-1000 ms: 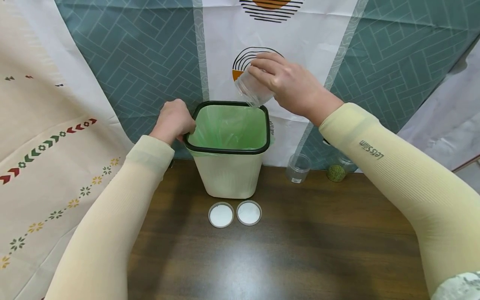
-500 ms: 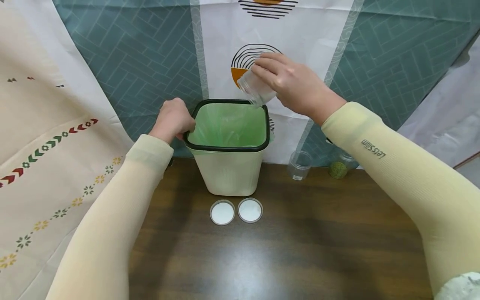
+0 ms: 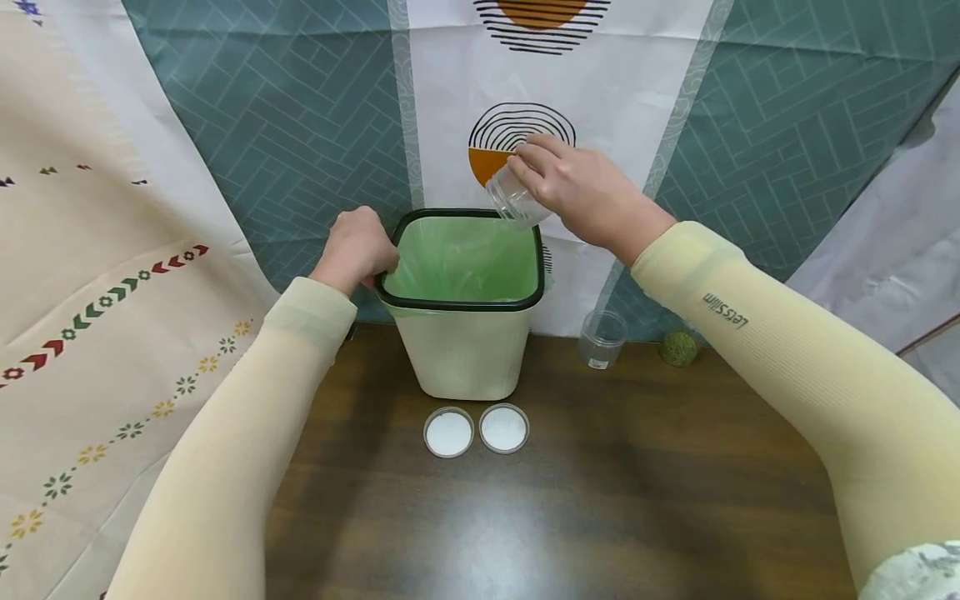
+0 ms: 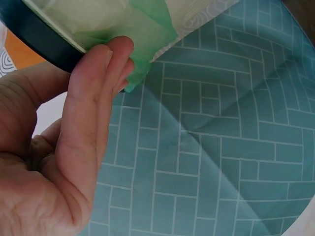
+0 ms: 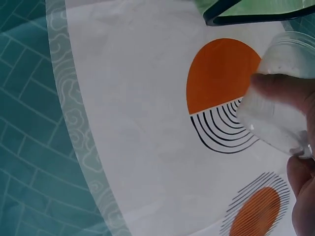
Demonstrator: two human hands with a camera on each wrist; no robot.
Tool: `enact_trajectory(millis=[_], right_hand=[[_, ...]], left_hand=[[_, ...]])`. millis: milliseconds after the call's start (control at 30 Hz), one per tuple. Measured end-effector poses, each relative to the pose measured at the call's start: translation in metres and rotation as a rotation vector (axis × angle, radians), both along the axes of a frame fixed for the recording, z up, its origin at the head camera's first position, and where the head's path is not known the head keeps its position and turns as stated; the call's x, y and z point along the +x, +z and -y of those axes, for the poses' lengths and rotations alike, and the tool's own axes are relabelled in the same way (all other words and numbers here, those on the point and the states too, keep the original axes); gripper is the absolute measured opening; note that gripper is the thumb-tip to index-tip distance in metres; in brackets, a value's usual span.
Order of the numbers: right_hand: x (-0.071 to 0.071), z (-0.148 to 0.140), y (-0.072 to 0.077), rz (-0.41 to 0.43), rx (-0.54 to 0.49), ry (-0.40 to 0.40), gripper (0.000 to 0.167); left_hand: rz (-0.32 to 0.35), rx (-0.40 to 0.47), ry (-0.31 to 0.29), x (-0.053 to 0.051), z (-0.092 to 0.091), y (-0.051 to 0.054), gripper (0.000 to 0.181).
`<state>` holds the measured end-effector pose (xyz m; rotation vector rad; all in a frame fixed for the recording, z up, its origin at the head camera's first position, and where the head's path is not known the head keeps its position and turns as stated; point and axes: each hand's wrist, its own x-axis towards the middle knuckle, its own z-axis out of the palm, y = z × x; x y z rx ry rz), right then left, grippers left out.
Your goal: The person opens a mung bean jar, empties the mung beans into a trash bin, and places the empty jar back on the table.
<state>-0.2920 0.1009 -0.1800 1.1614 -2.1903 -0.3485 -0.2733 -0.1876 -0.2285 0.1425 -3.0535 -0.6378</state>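
Note:
My left hand (image 3: 357, 248) grips the left side of the black rim of a pale trash can (image 3: 461, 354) lined with a green plastic bag (image 3: 459, 254). In the left wrist view, its fingers (image 4: 81, 118) lie against the can's outer side, just under the rim. With my right hand (image 3: 583, 190) I hold a clear jar (image 3: 510, 200), tilted mouth-down over the back right corner of the can. The right wrist view shows the thumb across the jar's side; whitish residue seems to cling inside. Whether anything falls from the jar cannot be seen.
Two round lids (image 3: 504, 428) with white discs lie on the dark wooden table (image 3: 525, 525) before the can. A clear jar (image 3: 602, 340) stands to its right, then a container of green grains (image 3: 678, 349), partly behind my right sleeve. Patterned cloth (image 3: 322, 108) hangs behind.
My right hand has lowered the tilted jar slightly toward the can's rim. The left hand keeps its grip. The head view has shifted a little.

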Motion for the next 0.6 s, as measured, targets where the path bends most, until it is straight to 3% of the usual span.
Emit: enact_trajectory(millis=[167,300,367,433,533,567,600], right_hand=[[0.006,-0.010,-0.006,0.138,-0.118,-0.079,0.072],[0.012,0.000,0.000,0.220,-0.247,-0.099,0.073],[0.017,0.012,0.017,0.201,-0.270,-0.101,0.076],[0.025,0.030,0.042,0.181,-0.280,-0.116,0.077],[0.030,0.058,0.076,0.220,-0.257,-0.177,0.071],[0.022,0.065,0.082,0.247,-0.240,-0.189,0.066],[0.010,0.070,0.084,0.423,-0.298,-0.179,0.058]], left_hand=[[0.017,-0.006,-0.023,0.000,-0.004,-0.002,0.011],[0.065,-0.018,0.004,0.016,0.011,0.004,0.006],[0.087,-0.027,0.032,0.025,0.027,0.017,0.006],[0.102,-0.052,0.065,0.035,0.048,0.036,0.018],[0.100,-0.098,0.119,0.049,0.080,0.066,0.037],[0.094,-0.107,0.137,0.054,0.089,0.074,0.043],[0.092,-0.114,0.155,0.059,0.097,0.080,0.048]])
